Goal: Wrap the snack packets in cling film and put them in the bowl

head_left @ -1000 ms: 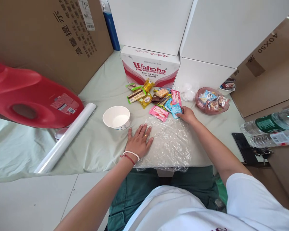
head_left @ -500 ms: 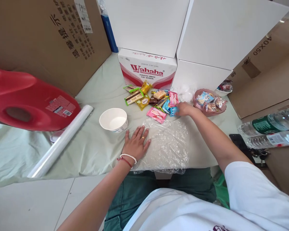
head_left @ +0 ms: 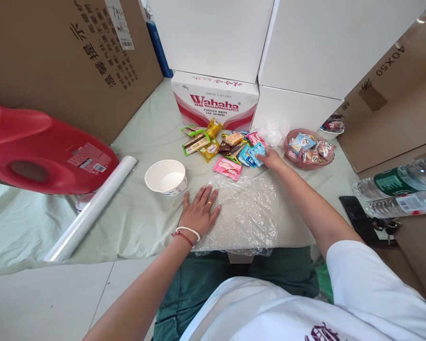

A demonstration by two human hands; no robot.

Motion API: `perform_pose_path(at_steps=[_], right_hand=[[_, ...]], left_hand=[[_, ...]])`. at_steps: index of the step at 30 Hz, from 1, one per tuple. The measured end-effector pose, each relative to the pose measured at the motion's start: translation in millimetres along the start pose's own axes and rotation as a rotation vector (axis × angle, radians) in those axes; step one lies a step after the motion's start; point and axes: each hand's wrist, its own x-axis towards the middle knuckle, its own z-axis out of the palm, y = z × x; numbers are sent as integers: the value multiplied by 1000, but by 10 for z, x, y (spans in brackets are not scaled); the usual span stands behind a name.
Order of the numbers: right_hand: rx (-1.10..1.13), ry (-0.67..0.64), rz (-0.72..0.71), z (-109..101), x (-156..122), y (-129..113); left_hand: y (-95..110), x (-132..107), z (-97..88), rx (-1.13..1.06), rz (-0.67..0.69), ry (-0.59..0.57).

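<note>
My left hand (head_left: 199,211) lies flat and open on the left edge of a sheet of clear plastic wrap (head_left: 244,215) spread on the pale green cloth. My right hand (head_left: 272,160) reaches forward to the pile of wrapped snacks (head_left: 227,144). Its fingers pinch a small blue packet (head_left: 256,154) at the pile's right side. A pink packet (head_left: 227,168) lies just beyond the wrap. A white paper bowl (head_left: 165,176) stands left of my left hand.
A pink dish of snacks (head_left: 309,149) sits to the right. A roll of cling film (head_left: 92,208) and a red jug (head_left: 39,151) lie at the left. A Wahaha box (head_left: 215,102), white boxes and cardboard cartons line the back. Water bottles (head_left: 397,192) and a black phone (head_left: 355,215) are at the right.
My right hand has shifted slightly along the snack pile's right side and now holds the blue packet a little lifted. My left hand stays flat on the wrap.
</note>
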Motion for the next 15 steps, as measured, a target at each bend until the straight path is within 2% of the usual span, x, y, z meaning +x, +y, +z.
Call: perform_pose_path(at_steps=[6, 11, 13, 15], right_hand=[[-51, 87, -21, 181, -1, 43], [5, -70, -63, 82, -137, 107], [-61, -126, -199, -30, -178, 103], [-230, -168, -439, -145, -168, 53]], left_hand=[[7, 4, -11, 1, -9, -5], [9, 3, -10, -1, -9, -2], [10, 5, -12, -1, -12, -5], [12, 6, -18, 1, -16, -10]])
